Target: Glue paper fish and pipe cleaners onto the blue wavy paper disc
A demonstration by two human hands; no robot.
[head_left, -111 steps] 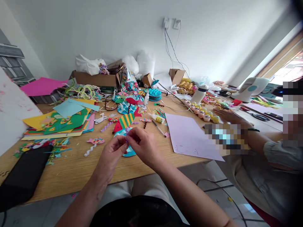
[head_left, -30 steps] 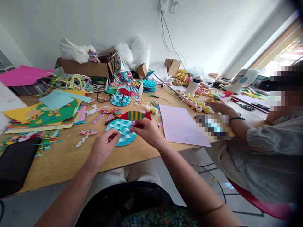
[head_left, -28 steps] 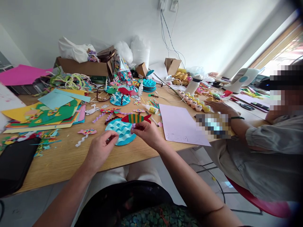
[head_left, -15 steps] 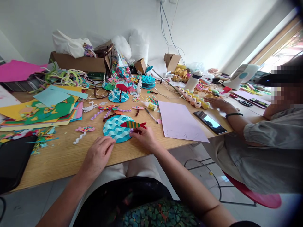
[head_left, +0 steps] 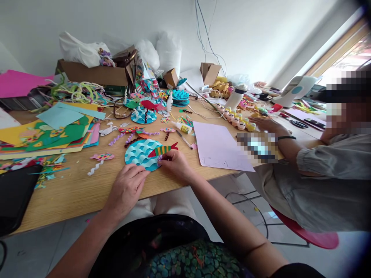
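**Fish [head_left: 165, 150] pinched at the right edge of the disc [head_left: 137, 152], not standing alone**

Much looks done: the disc carries its rows of pale waves, and the fish has its stripes, red head and tail. The fish leans over the disc's right side, head above the waves, tail raised past the rim. The right hand [head_left: 174, 163] is closed in a small pinch, thumb and finger on the purple curl [head_left: 160, 158] just below the fish. The left hand [head_left: 126, 183] has its fingers bent together at the disc's near edge; whether it grips the disc or merely rests there, I cannot tell.

What seems left is the fish standing unheld. Behind the disc, a rear disc [head_left: 137, 119] bears a red fish [head_left: 149, 105] raised on a dark curl. Left of the disc, a spotted fish [head_left: 102, 156] lies flat on the worktop [head_left: 68, 199] with a white curl [head_left: 95, 167].

The purple curl's lower end is hidden by fingers, so any join to the disc is unseen. Fish pieces directly behind the disc overlap too much to count. Well left of the disc, a black slab [head_left: 19, 197] is cut off; well right, pixelation covers something near a co-worker's hand [head_left: 268, 125].
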